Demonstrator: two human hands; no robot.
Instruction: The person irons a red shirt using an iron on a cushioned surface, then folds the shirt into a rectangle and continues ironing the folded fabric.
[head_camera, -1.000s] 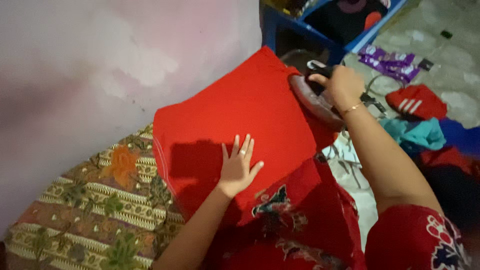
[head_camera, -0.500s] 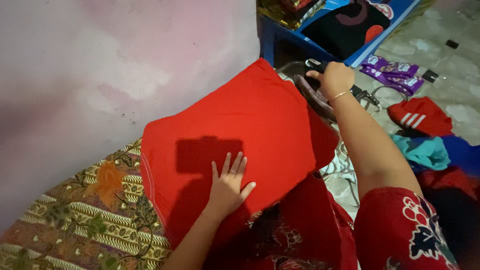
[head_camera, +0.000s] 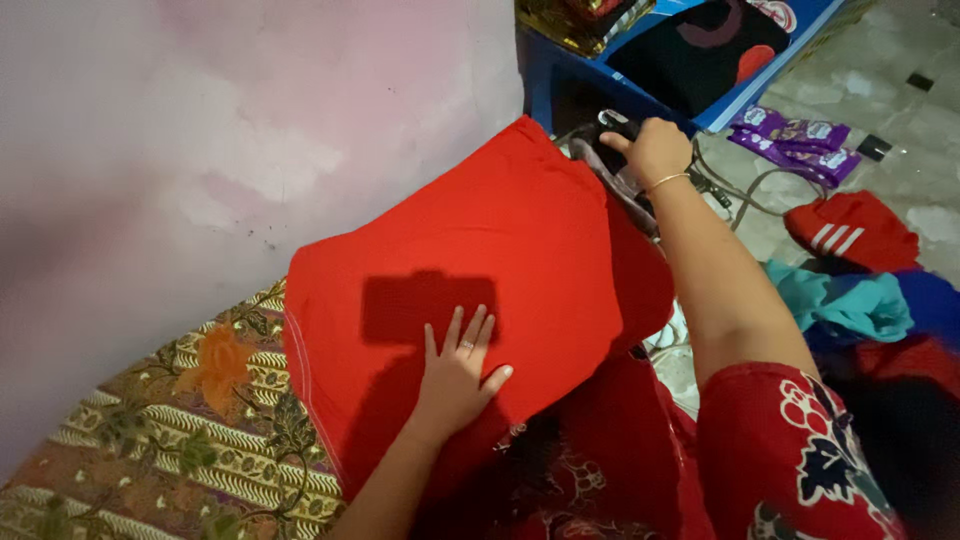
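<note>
A red cloth (head_camera: 480, 260) lies spread flat over a patterned batik mat (head_camera: 190, 440). My left hand (head_camera: 458, 375) presses flat on the cloth's near part, fingers spread, a ring on one finger. My right hand (head_camera: 655, 150) grips the dark handle of a clothes iron (head_camera: 612, 165) at the cloth's far right corner; the iron is tilted, its soleplate partly hidden behind the cloth edge. A thin bracelet sits on my right wrist. My red floral sleeve fills the lower right.
A pale pink wall (head_camera: 200, 150) runs along the left. A blue crate (head_camera: 640, 70) with dark fabric stands behind the iron. Purple packets (head_camera: 790, 135), a red striped garment (head_camera: 855, 230), teal cloth (head_camera: 850, 300) and the iron's cord (head_camera: 740, 195) lie on the floor at right.
My right hand has drawn the iron back off the cloth toward its far right corner. My left hand slid nearer along the cloth and still presses it flat.
</note>
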